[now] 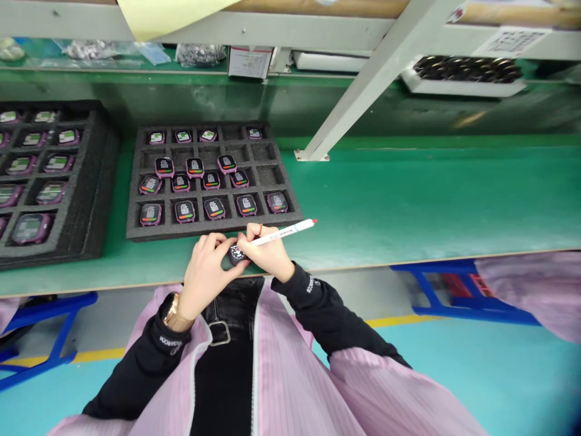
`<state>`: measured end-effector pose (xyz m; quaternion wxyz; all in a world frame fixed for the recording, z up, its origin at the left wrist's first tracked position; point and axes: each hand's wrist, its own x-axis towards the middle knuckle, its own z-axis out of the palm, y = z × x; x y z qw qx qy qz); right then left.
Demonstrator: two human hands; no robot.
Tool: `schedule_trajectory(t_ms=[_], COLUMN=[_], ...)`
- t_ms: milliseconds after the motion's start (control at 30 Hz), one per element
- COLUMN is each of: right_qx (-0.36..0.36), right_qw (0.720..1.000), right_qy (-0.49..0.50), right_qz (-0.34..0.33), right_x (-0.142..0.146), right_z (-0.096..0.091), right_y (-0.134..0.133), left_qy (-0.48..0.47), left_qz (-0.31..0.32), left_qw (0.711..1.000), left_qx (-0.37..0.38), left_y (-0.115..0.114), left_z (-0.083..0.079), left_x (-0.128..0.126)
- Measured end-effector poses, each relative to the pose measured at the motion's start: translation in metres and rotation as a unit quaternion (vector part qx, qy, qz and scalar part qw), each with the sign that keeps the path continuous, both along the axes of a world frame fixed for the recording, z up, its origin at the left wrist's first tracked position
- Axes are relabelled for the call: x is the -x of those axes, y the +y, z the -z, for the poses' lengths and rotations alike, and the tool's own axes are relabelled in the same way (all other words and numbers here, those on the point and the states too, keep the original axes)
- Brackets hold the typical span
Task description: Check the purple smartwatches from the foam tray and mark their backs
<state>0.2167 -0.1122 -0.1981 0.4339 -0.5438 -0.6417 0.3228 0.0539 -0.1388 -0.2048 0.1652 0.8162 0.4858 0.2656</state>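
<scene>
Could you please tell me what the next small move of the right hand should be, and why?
Probably a light touch on the dial of the small dark watch with the right hand: the left hand holds the watch by its sides, the dial shows between the hands, and the right fingers are close over it, with the white pen in their grip.

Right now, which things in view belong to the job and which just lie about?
Likely in the job:
watch, in the left hand
white pen, in the right hand
foam tray of watches, just beyond

Likely lying about:
yellow sheet
clear bag
white tray
</scene>
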Motion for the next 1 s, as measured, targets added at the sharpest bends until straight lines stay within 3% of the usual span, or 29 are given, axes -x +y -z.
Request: schedule_trajectory(t_ms=[833,1000], right_qx=[0.001,-0.015], right_qw=[1.0,0.999], right_qy=[-0.018,-0.014], right_qz=[0.001,0.03], right_x=[-0.002,-0.0028], right_z=[-0.0008,0.0011], right_y=[-0.001,-0.0016], left_qy=[-0.001,0.0], left_qz=[0.006,0.007], left_qw=[1.0,1.0], left_qx=[0.008,0.007], left_y=[0.0013,0.0012], left_z=[0.0006,-0.0006], left_x=[0.0,-0.0001])
